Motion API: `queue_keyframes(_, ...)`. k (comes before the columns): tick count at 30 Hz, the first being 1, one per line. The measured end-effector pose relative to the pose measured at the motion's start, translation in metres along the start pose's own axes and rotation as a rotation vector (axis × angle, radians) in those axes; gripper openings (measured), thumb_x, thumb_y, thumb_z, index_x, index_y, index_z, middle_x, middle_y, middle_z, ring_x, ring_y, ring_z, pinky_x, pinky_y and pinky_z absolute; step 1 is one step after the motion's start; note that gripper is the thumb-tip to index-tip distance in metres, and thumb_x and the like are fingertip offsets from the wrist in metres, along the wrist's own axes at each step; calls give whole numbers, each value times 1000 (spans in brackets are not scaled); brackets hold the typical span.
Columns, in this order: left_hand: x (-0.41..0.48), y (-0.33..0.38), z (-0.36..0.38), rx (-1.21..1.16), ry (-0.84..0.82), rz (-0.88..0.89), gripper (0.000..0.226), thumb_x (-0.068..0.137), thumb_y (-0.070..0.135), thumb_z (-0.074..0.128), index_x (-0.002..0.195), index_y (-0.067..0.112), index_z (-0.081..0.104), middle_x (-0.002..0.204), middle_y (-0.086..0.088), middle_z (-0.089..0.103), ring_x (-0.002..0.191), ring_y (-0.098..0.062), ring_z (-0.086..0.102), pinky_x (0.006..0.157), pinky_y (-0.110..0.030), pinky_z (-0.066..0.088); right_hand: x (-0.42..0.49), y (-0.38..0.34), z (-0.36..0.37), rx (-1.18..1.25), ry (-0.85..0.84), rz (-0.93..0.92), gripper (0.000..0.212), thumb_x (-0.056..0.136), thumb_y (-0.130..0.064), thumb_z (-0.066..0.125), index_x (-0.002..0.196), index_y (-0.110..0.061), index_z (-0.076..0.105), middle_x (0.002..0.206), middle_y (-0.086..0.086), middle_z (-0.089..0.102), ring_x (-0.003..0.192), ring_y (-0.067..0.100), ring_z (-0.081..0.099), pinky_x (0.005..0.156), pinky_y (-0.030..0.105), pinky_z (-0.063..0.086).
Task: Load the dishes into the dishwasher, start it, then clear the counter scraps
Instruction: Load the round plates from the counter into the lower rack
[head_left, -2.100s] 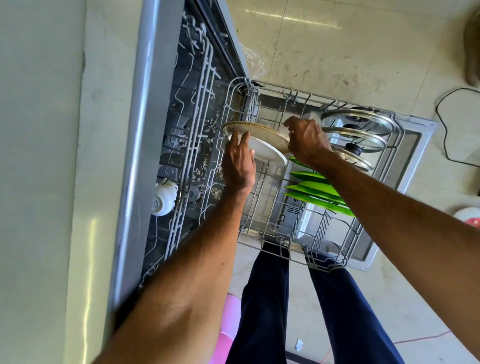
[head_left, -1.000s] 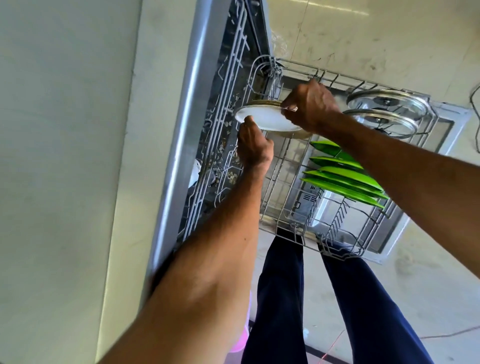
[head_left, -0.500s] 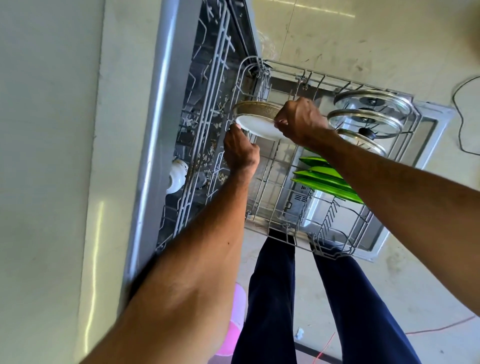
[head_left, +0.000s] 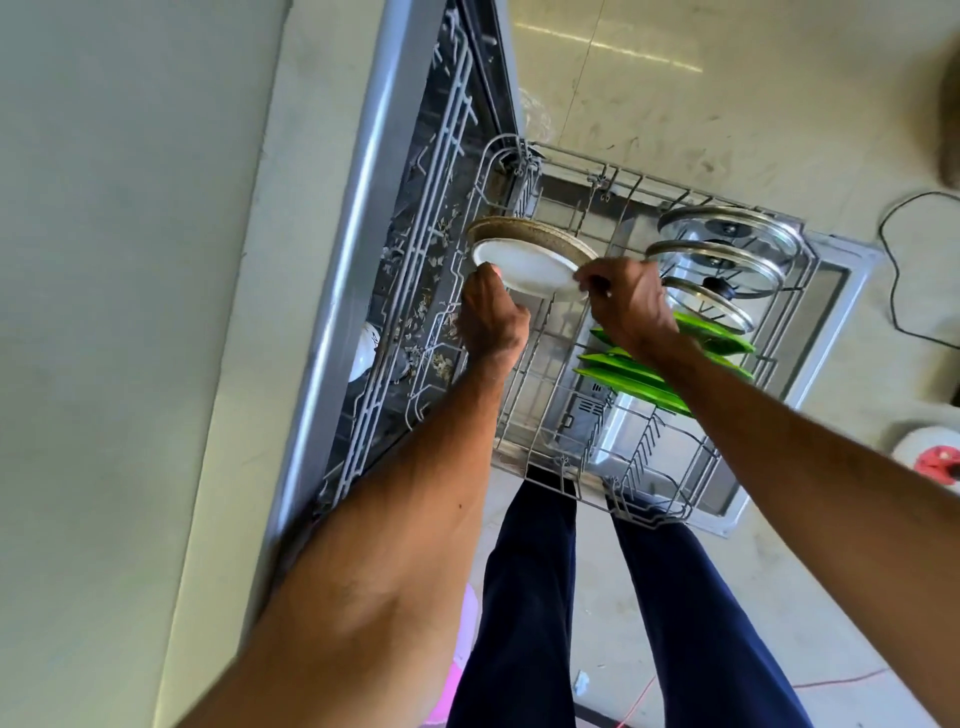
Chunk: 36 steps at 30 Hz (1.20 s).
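White plate (head_left: 524, 267): tilted on edge over the far left part of the lower rack (head_left: 566, 467), held between both hands; whether its bottom edge sits in the tines is hidden by the hands.
Speckled plate (head_left: 540, 231): tan, standing just behind the white plate toward 12 o'clock, apparently touching it.
Left hand (head_left: 491, 317): at the white plate's 7 o'clock edge, fingers curled under the rim and thumb tip on it, gripping.
Right hand (head_left: 628, 306): at the plate's 4 o'clock edge, thumb and fingertips pinching the rim.
Glass lids (head_left: 727, 228): three, with metal rims and dark knobs, standing in a row at 3 o'clock of the white plate in the same rack.
Green plates (head_left: 639, 379): several, slotted on edge at 5 o'clock of the white plate, partly under the right forearm.
Dishwasher door (head_left: 841, 280): folded down flat beneath the pulled-out rack.
Upper rack (head_left: 441, 156): grey wire, inside the machine at 10 o'clock, with scraps scattered along it.
White cup (head_left: 363, 351): in the machine at 8 o'clock of the plate.
Counter (head_left: 130, 312): pale, filling the picture's 9 o'clock side.
Legs (head_left: 530, 597): dark blue trousers, at 6 o'clock below the rack.
Cable (head_left: 893, 270): black, looped on the floor at 3 o'clock.
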<state>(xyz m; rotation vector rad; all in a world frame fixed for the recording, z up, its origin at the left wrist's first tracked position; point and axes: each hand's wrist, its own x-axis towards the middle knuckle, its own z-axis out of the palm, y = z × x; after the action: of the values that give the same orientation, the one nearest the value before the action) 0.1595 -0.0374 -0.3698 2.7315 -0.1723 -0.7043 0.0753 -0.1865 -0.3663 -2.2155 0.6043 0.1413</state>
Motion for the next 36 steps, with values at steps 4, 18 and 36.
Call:
queue_keyframes(4, -38, -1, -10, -45, -42, 70, 43, 79, -5, 63, 120, 3, 56, 120, -14, 61, 112, -29, 57, 89, -36, 48, -53, -3, 1, 8, -73, 7, 23, 86, 2, 59, 95, -9, 78, 87, 8, 77, 72, 20, 72, 68, 34, 60)
queue_keyframes(18, -308, -30, -209, -324, -37, 163, 20, 97, 16, 55, 113, 14, 67, 104, -4, 73, 91, -20, 70, 80, -34, 56, -227, -225, -110, 219, -351, 11, 15, 85, -26, 66, 91, -22, 80, 85, -3, 78, 71, 10, 74, 66, 33, 62)
queue_keyframes(36, -602, -259, -363, -582, 801, -367, 19, 92, 5, 64, 106, 14, 72, 101, 7, 74, 87, -3, 68, 81, 3, 40, -406, -521, -59, 162, -745, -375, 26, 90, -3, 52, 94, -11, 76, 82, 4, 78, 66, 17, 73, 53, 24, 54)
